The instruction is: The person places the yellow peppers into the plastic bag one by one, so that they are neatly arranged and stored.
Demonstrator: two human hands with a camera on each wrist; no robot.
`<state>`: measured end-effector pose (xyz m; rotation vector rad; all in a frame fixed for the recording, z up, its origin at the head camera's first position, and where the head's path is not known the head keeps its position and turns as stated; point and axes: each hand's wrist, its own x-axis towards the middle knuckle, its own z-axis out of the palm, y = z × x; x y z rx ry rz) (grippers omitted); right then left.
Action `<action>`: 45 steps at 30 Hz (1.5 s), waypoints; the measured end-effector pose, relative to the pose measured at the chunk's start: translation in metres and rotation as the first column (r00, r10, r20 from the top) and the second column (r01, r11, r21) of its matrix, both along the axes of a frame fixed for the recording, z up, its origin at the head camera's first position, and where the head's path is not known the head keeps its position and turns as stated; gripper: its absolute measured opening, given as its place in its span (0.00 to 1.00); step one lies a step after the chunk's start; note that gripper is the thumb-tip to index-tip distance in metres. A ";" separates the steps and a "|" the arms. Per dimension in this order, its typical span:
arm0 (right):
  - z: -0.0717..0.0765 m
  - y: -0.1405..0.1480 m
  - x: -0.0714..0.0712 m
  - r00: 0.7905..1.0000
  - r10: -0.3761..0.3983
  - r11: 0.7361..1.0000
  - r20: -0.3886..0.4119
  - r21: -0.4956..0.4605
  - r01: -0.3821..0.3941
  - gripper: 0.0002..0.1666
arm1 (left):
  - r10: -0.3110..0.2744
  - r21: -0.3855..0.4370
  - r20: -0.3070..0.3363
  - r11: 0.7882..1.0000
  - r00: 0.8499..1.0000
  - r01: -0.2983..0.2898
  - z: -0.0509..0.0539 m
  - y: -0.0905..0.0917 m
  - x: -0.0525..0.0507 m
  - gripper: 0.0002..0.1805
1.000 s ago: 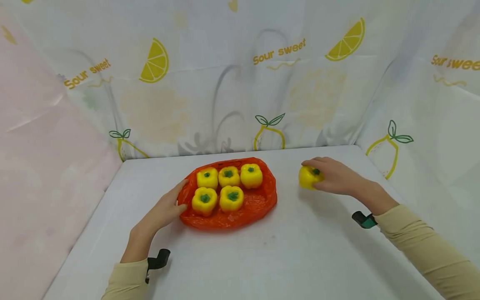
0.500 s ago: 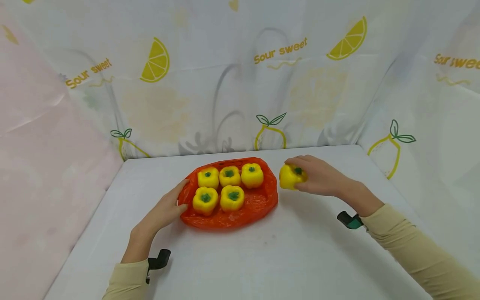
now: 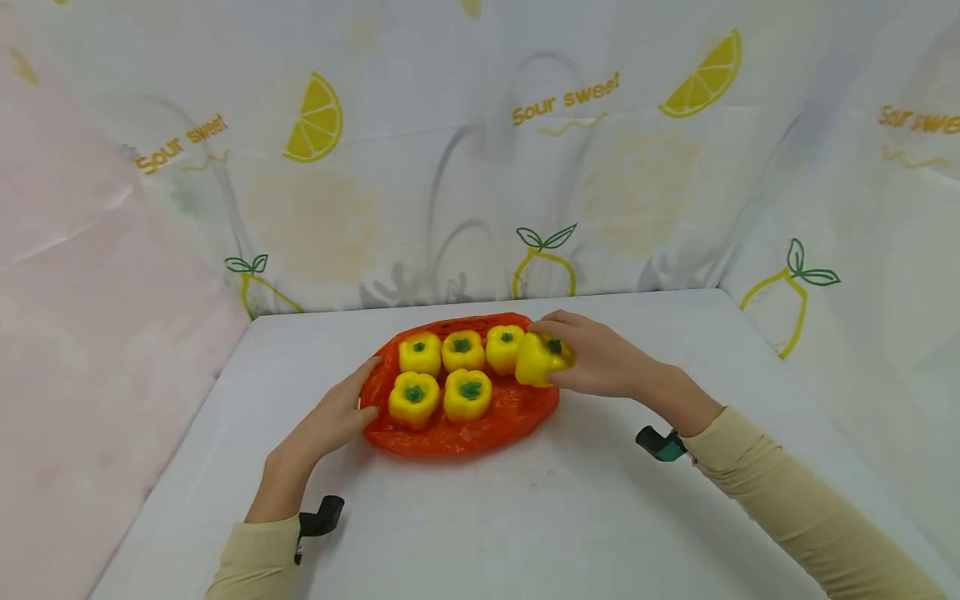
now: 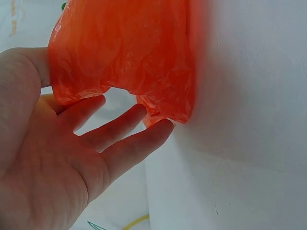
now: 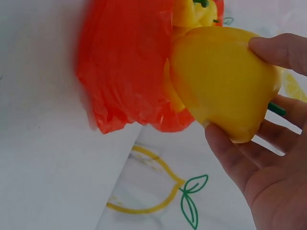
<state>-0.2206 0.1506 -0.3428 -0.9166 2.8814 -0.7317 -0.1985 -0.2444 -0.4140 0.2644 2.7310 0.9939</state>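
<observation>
A red plastic bag lies spread on the table, its rim standing up around several yellow bell peppers set with green stems upward. My left hand is at its left end, thumb and fingers spread apart. In the left wrist view, those fingers are nearly straight, and their tips touch the plastic. My right hand grips another yellow bell pepper above the bag's right side. Seen from the right wrist, thumb and fingertips hold this pepper from opposite sides, its stem toward the palm.
Under everything is a white tabletop. A cloth backdrop printed with lemons rises behind the table's back edge, and similar cloth hangs at both sides. Each wrist carries a small black camera mount.
My right hand has carried its pepper leftward, from the table right of the bag to over the bag's right side. The left hand has stayed at the bag's left end.
</observation>
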 end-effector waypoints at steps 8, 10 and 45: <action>-0.015 -0.013 -0.001 0.997 0.018 0.997 0.081 0.072 -0.024 0.38 | 0.008 0.014 0.008 1.000 1.000 -0.008 -0.001 0.002 0.001 0.43; -0.018 -0.016 0.000 0.996 0.029 0.997 0.087 0.076 -0.036 0.37 | 0.001 0.016 0.004 1.000 1.000 -0.001 -0.001 0.003 0.001 0.43; -0.070 -0.024 0.019 0.989 0.030 1.000 -0.146 -0.002 -0.030 0.34 | 0.009 0.013 0.010 1.000 1.000 -0.009 -0.001 0.002 0.005 0.42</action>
